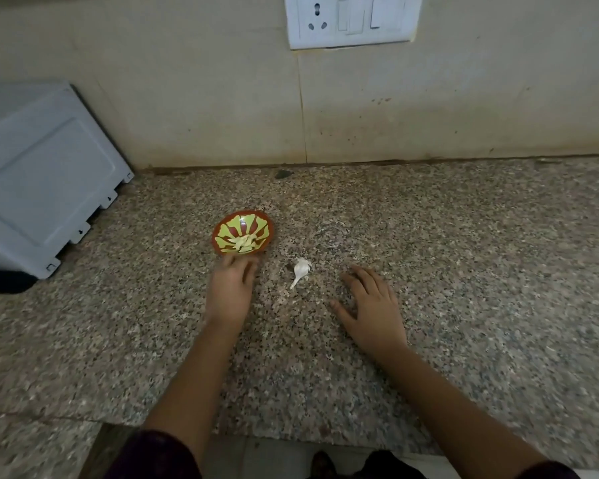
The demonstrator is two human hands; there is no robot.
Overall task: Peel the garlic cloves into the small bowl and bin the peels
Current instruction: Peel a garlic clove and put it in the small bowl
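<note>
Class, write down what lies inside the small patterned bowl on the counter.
A heap of pale garlic cloves lies in the small bowl, against its near wall. The heap hides the floor beneath it, so their count cannot be told.

Bare granite desk (pixel 481 271) runs wide to the right of the right grip (pixel 370 305). The lane between both grips is broken only by a garlic piece (pixel 301 269). The small bowl (pixel 267 224) sits just ahead of the left grip (pixel 232 292); a grey appliance (pixel 42 174) fills the left rear, and the wall (pixel 187 98) closes the back.
</note>
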